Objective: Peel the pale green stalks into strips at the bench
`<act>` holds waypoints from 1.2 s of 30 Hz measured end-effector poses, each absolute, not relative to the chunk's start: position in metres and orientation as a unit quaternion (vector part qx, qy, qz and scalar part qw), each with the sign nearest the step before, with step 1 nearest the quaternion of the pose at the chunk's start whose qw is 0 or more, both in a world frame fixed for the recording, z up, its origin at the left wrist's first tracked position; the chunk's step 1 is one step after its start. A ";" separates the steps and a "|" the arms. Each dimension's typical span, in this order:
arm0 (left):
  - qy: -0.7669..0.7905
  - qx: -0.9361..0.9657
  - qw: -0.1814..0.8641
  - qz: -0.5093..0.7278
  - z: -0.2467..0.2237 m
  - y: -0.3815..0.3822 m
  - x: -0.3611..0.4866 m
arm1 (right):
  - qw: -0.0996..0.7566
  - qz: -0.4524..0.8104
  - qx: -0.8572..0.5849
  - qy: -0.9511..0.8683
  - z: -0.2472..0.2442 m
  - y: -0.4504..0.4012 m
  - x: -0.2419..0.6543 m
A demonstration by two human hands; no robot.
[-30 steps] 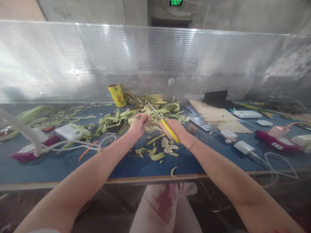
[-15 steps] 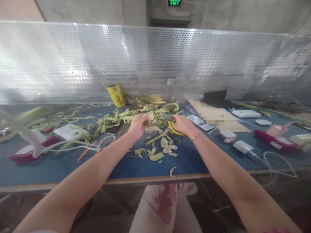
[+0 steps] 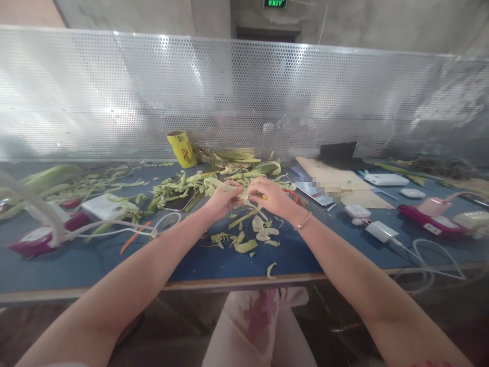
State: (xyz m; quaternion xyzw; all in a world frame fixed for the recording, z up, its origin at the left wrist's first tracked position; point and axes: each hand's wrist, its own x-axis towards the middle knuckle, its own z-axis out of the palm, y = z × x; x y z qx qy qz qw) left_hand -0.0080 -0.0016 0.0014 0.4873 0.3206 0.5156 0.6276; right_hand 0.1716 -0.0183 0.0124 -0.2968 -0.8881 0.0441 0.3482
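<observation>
My left hand (image 3: 225,199) pinches a pale green strip of plant leaf (image 3: 214,184) between thumb and fingers above the middle of the table. Close beside it, the fingertips of my right hand (image 3: 270,196) are drawn together at the strip's right end. Scissors with red and yellow handles (image 3: 293,195) sit in my right palm; their blades are hidden. Behind both hands lies a heap of curled green leaf strips (image 3: 173,189). Cut scraps (image 3: 246,246) are scattered on the blue tabletop in front.
A yellow cardboard tube (image 3: 182,149) stands near the perforated metal screen (image 3: 153,92). On the right lie a phone (image 3: 315,193), cardboard sheets (image 3: 332,173), a white charger (image 3: 382,231) and a purple power strip (image 3: 431,220). White cables (image 3: 110,232) and another purple power strip (image 3: 36,242) are at left.
My right hand has moved left to meet my left hand. The scissors have turned back into its palm, their blades no longer showing. My left hand has barely moved.
</observation>
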 end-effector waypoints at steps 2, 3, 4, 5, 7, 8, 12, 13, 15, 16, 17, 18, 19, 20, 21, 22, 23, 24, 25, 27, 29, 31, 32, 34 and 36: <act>0.323 0.486 0.632 0.510 0.002 -0.001 -0.008 | 0.352 0.034 -0.286 -0.891 0.014 -0.022 0.169; 0.321 0.486 0.634 0.510 0.002 -0.002 -0.008 | 0.351 0.032 -0.283 -0.892 0.014 -0.023 0.169; 0.316 0.485 0.636 0.510 0.002 -0.002 -0.008 | 0.350 0.031 -0.282 -0.893 0.014 -0.024 0.168; 0.311 0.483 0.639 0.512 0.002 -0.002 -0.008 | 0.349 0.030 -0.281 -0.893 0.015 -0.024 0.168; 0.306 0.478 0.646 0.510 0.003 -0.003 -0.007 | 0.356 0.032 -0.276 -0.892 0.014 -0.024 0.168; 0.306 0.475 0.650 0.508 0.003 -0.004 -0.007 | 0.365 0.032 -0.269 -0.891 0.014 -0.023 0.168; 0.310 0.465 0.666 0.493 0.006 -0.005 -0.007 | 0.408 0.036 -0.241 -0.880 0.011 -0.020 0.167; 0.309 0.465 0.670 0.489 0.006 -0.005 -0.008 | 0.412 0.039 -0.236 -0.879 0.011 -0.020 0.167; 0.303 0.466 0.682 0.476 0.007 -0.005 -0.010 | 0.413 0.049 -0.226 -0.881 0.011 -0.021 0.167; 0.297 0.467 0.688 0.470 0.007 -0.004 -0.010 | 0.411 0.053 -0.221 -0.883 0.011 -0.022 0.167; 0.290 0.467 0.693 0.466 0.007 -0.004 -0.011 | 0.409 0.056 -0.219 -0.884 0.010 -0.022 0.167; 0.285 0.466 0.698 0.464 0.007 -0.004 -0.011 | 0.406 0.055 -0.219 -0.886 0.010 -0.022 0.167; 0.281 0.464 0.700 0.464 0.006 -0.003 -0.011 | 0.404 0.051 -0.219 -0.887 0.009 -0.022 0.167; 0.279 0.462 0.702 0.464 0.006 -0.003 -0.011 | 0.405 0.044 -0.220 -0.886 0.009 -0.022 0.167; 0.279 0.460 0.702 0.466 0.005 -0.002 -0.011 | 0.409 0.034 -0.218 -0.885 0.008 -0.021 0.166; 0.279 0.458 0.702 0.469 0.005 -0.002 -0.011 | 0.416 0.024 -0.216 -0.883 0.007 -0.020 0.166; 0.278 0.457 0.702 0.470 0.005 -0.002 -0.010 | 0.422 0.014 -0.213 -0.881 0.007 -0.020 0.166; 0.274 0.457 0.703 0.471 0.004 -0.002 -0.010 | 0.425 0.006 -0.211 -0.880 0.007 -0.020 0.165; 0.268 0.458 0.704 0.472 0.004 -0.002 -0.009 | 0.426 -0.001 -0.211 -0.880 0.007 -0.020 0.165; 0.258 0.462 0.705 0.472 0.004 -0.002 -0.008 | 0.423 -0.013 -0.217 -0.880 0.007 -0.022 0.164; 0.255 0.464 0.698 0.482 0.004 -0.004 -0.007 | 0.420 -0.022 -0.224 -0.879 0.008 -0.024 0.163; 0.256 0.464 0.687 0.497 0.006 -0.005 -0.006 | 0.419 -0.023 -0.229 -0.878 0.008 -0.025 0.162; 0.257 0.464 0.682 0.503 0.006 -0.006 -0.006 | 0.418 -0.022 -0.234 -0.878 0.009 -0.026 0.162; 0.262 0.466 0.672 0.512 0.008 -0.008 -0.005 | 0.420 -0.022 -0.250 -0.872 0.009 -0.026 0.161; 0.267 0.474 0.655 0.525 0.007 -0.009 -0.004 | 0.427 -0.026 -0.275 -0.861 0.009 -0.025 0.160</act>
